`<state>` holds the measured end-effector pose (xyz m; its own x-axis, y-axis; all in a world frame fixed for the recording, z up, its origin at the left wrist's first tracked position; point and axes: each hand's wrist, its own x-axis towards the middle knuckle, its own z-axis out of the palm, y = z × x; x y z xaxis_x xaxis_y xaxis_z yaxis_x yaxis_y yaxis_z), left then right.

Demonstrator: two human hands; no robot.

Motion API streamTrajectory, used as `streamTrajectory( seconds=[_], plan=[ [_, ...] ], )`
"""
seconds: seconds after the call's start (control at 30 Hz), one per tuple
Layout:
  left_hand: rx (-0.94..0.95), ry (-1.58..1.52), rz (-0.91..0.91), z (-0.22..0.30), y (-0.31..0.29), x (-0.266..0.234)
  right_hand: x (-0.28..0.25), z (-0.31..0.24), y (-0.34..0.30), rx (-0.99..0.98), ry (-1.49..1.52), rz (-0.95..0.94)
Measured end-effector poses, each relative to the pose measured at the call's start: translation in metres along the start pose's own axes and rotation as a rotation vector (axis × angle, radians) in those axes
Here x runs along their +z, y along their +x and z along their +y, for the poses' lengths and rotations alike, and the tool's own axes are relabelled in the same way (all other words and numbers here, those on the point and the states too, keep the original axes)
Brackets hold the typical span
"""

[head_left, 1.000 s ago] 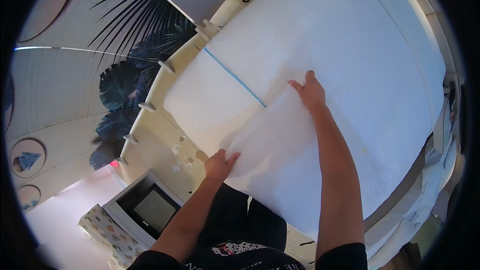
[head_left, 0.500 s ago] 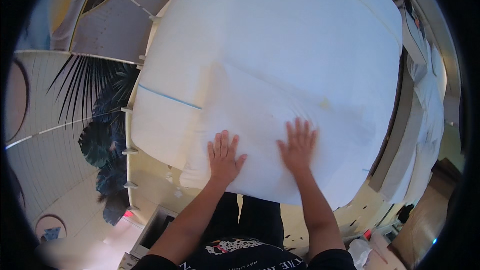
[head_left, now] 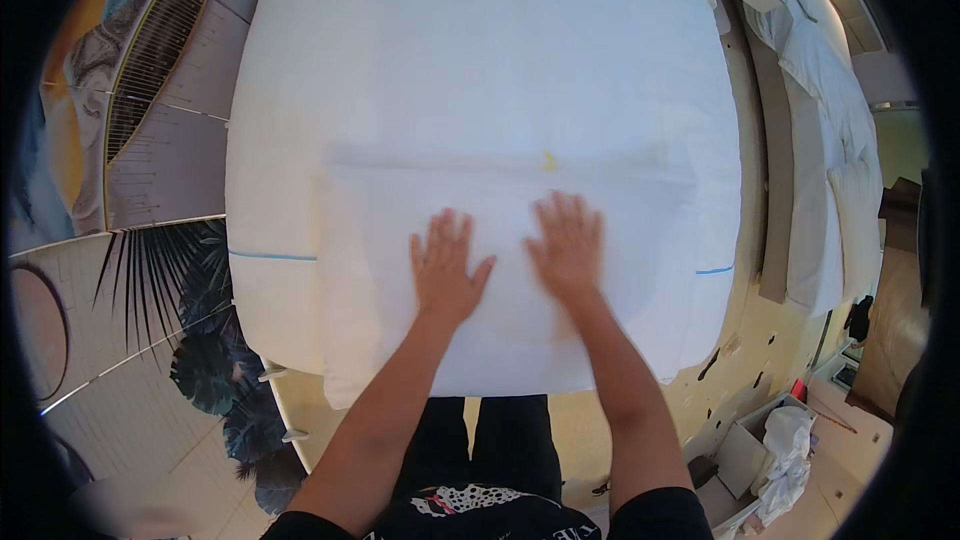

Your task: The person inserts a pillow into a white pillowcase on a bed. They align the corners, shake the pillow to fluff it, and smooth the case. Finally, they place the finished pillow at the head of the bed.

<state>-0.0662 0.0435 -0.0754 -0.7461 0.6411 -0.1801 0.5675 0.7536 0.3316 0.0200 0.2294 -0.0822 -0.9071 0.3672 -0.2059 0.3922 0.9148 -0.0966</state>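
A white rectangular cloth lies fairly smooth over the near part of a wide, thick white pad. On the cloth, left of its middle, my left hand rests palm down with its fingers spread. My right hand is also palm down on the cloth, fingers stretched out and slightly blurred. Neither hand grips anything. Beyond the right fingertips, a small yellow mark shows near the cloth's far edge. A thin blue stripe runs across the pad and disappears under the cloth, reappearing on the right.
The pad lies on a pale yellow, stained tabletop. To the right, a long grey board stands beside heaped white fabric. Dark leafy plants are at the left edge. A bin with a white plastic bag stands at lower right.
My view has turned, so the cloth and pad now appear straighter before me. My hands are closer together and farther from the cloth's near edge, both still flat.
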Motion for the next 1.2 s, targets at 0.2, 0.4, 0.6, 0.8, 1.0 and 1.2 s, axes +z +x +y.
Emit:
streamTrajectory(
  seconds=[0.2, 0.4, 0.6, 0.8, 1.0, 1.2],
  plan=[
    [-0.22, 0.084, -0.062, -0.021, 0.002, -0.003, -0.013, 0.163, -0.053, 0.616, -0.039, 0.006],
    [0.111, 0.069, -0.069, 0.052, -0.04, -0.011, -0.013, 0.062, -0.097, 0.271, 0.012, 0.149],
    [0.162, -0.047, -0.092, 0.062, -0.067, 0.027, 0.032, 0.052, -0.157, 0.214, 0.168, 0.092],
    [-0.002, 0.121, 0.018, 0.026, -0.079, 0.02, 0.063, 0.15, -0.209, 0.655, 0.015, 0.184],
    [-0.386, 0.266, 0.2, -0.052, -0.107, -0.003, 0.06, 0.21, -0.237, 0.641, 0.481, 0.136],
    [-0.836, 0.061, 0.288, -0.135, -0.099, -0.011, 0.048, 0.201, -0.184, 0.675, 0.797, 0.217]
  ],
)
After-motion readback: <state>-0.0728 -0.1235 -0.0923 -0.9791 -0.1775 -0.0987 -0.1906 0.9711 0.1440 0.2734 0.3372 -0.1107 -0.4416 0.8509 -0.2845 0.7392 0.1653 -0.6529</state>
